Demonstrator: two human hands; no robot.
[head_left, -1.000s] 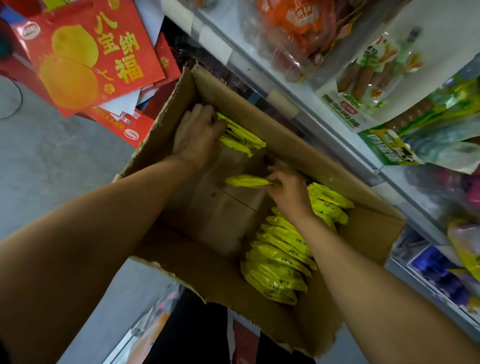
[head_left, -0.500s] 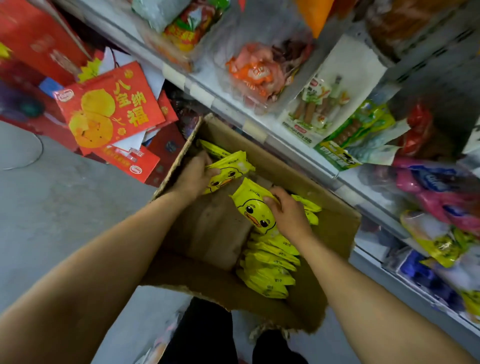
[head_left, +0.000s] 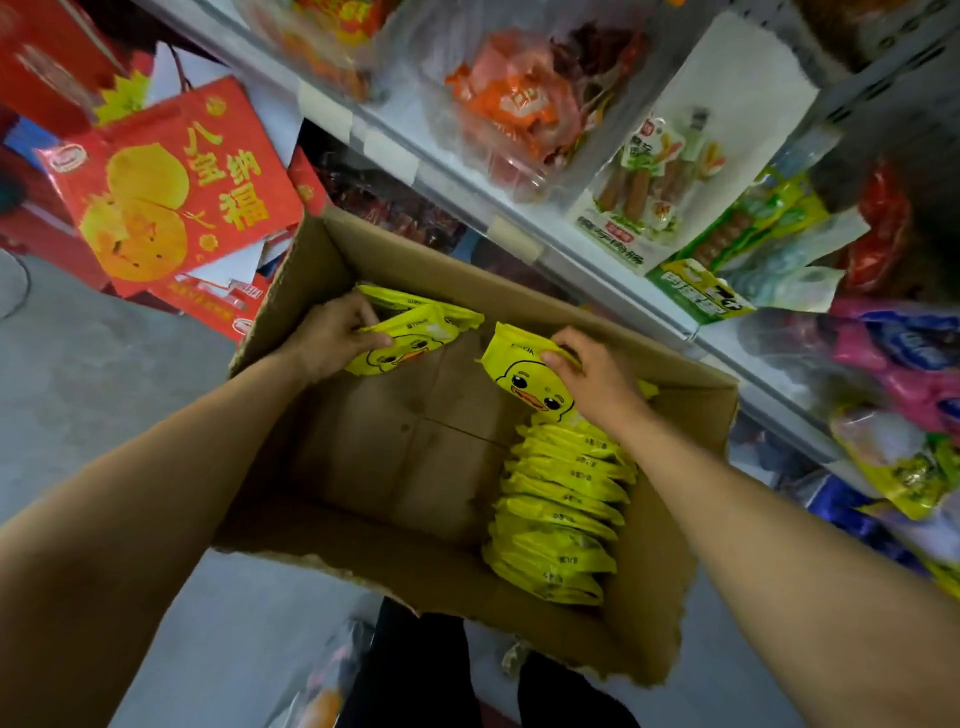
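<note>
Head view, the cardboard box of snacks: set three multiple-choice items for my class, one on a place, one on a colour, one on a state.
1. Where in the cardboard box does the row of duck packets stand?
A) along the wall on the right hand's side
B) along the wall on the left hand's side
C) across the middle

2. What colour are those packets?
A) blue
B) yellow
C) white

3. What is the right hand doing?
A) lying flat on the box floor
B) hanging idle outside the box
C) gripping a duck packet

Answers:
1 A, the row lines the wall on that side.
2 B, every wrapper is yellow.
3 C, its fingers curl over the packet's top edge.
</note>
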